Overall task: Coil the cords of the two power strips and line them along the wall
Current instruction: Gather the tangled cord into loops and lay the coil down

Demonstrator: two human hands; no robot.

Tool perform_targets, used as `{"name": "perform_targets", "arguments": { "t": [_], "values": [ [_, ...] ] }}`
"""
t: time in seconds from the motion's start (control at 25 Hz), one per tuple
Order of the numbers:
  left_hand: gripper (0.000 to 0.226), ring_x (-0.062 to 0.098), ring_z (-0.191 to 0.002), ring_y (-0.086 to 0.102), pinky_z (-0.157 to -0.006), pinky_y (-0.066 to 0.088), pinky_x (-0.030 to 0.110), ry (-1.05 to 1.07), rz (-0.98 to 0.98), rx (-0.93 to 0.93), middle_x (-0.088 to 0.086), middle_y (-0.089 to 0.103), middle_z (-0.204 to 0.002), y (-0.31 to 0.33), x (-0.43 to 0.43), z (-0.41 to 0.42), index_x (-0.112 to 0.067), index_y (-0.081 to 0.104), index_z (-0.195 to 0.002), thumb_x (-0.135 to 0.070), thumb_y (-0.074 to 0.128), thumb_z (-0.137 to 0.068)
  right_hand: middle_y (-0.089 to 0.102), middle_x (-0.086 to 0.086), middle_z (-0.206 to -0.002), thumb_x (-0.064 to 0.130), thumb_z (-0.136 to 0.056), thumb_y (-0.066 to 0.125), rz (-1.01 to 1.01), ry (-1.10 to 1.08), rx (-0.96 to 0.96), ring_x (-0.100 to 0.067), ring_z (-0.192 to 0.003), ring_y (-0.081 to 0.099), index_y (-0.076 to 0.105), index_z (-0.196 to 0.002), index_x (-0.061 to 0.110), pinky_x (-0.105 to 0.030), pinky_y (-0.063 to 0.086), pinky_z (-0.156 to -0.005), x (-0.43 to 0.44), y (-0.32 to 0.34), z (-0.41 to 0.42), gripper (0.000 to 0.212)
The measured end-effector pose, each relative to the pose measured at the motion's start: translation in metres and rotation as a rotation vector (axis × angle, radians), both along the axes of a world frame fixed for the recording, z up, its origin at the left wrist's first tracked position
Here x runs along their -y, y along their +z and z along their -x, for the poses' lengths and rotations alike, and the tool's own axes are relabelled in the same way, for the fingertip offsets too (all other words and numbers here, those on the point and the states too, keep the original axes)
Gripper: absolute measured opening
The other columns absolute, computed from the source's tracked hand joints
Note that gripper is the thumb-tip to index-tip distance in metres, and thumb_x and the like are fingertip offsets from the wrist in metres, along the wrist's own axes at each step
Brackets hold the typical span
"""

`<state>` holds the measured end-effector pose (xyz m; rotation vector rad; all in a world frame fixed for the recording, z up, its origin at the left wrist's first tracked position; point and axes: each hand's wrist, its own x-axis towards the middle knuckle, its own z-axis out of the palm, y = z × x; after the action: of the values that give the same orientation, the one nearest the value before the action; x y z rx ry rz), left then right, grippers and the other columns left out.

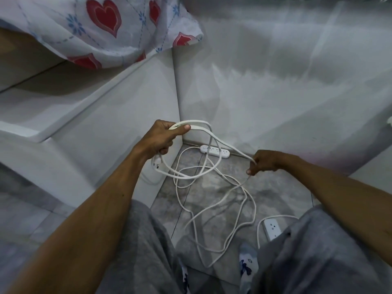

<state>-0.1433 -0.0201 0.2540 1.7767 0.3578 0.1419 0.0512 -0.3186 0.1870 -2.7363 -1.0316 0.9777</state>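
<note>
My left hand [163, 136] is raised and closed around several loops of white cord [203, 175] that hang down from it. My right hand [265, 161] pinches the same cord lower and to the right, and a stretch runs taut between the two hands. More cord lies in loose tangled loops on the grey floor. One white power strip [215, 151] lies flat against the wall near the corner. A second power strip [272, 229] lies near my right knee, partly hidden by my grey trousers.
A white cabinet side [118, 132] meets the white wall [275, 92] at the corner. A heart-patterned cloth [101, 28] hangs above on the left. My knees in grey trousers [144, 251] flank the marbled floor tiles [212, 187].
</note>
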Motion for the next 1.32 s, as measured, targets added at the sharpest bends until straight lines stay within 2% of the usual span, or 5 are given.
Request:
{"name": "perform_targets", "arguments": {
  "t": [0.32, 0.48, 0.68, 1.12, 1.32],
  "values": [
    [0.046, 0.010, -0.037, 0.020, -0.044, 0.017, 0.019, 0.370, 0.253, 0.119, -0.006, 0.022, -0.050, -0.003, -0.037, 0.021, -0.026, 0.037, -0.063, -0.045, 0.069, -0.090, 0.067, -0.012, -0.099, 0.043, -0.082, 0.076, 0.286, -0.355, 0.285, -0.030, -0.103, 0.066, 0.070, -0.099, 0.001, -0.031, 0.051, -0.086, 0.076, -0.010, -0.032, 0.046],
    [0.047, 0.009, -0.036, 0.024, -0.041, 0.022, 0.017, 0.458, 0.191, 0.090, -0.007, 0.025, -0.049, -0.014, -0.039, 0.020, -0.026, 0.036, -0.063, -0.048, 0.069, -0.089, 0.069, -0.016, -0.089, 0.032, -0.096, 0.062, 0.221, -0.554, -0.006, -0.024, -0.062, 0.068, 0.067, -0.091, 0.000, -0.027, 0.051, -0.040, 0.091, -0.003, -0.019, 0.033],
    [0.046, 0.011, -0.038, 0.027, -0.041, 0.025, 0.020, 0.511, 0.113, 0.093, -0.002, 0.027, -0.056, -0.015, -0.028, -0.003, -0.026, 0.037, -0.063, -0.051, 0.068, -0.086, 0.053, -0.020, -0.075, 0.037, -0.102, 0.048, -0.175, -0.812, -0.193, -0.031, -0.053, 0.061, 0.044, -0.110, -0.002, -0.052, 0.058, -0.051, 0.068, -0.001, -0.007, 0.040],
    [0.051, 0.020, -0.044, 0.041, -0.050, 0.030, 0.031, 0.151, -0.306, 0.123, 0.001, 0.042, -0.052, -0.029, 0.036, -0.060, -0.016, 0.052, -0.062, -0.047, 0.046, -0.102, 0.066, -0.023, -0.116, 0.023, -0.094, 0.049, 0.051, 0.484, 0.288, -0.037, -0.107, 0.063, 0.065, -0.107, 0.002, -0.038, 0.052, -0.087, -0.074, 0.011, 0.072, 0.029],
    [0.049, 0.026, -0.067, 0.060, -0.066, 0.044, 0.037, -0.064, -0.606, -0.016, 0.008, 0.065, -0.066, -0.032, 0.057, -0.073, -0.016, 0.054, -0.067, -0.043, 0.041, -0.105, 0.070, -0.006, -0.103, 0.034, -0.097, 0.055, -0.299, 0.734, 0.411, -0.029, -0.100, 0.065, 0.072, -0.100, 0.017, -0.031, 0.040, -0.069, -0.104, 0.032, 0.103, 0.024]
  ]
}}
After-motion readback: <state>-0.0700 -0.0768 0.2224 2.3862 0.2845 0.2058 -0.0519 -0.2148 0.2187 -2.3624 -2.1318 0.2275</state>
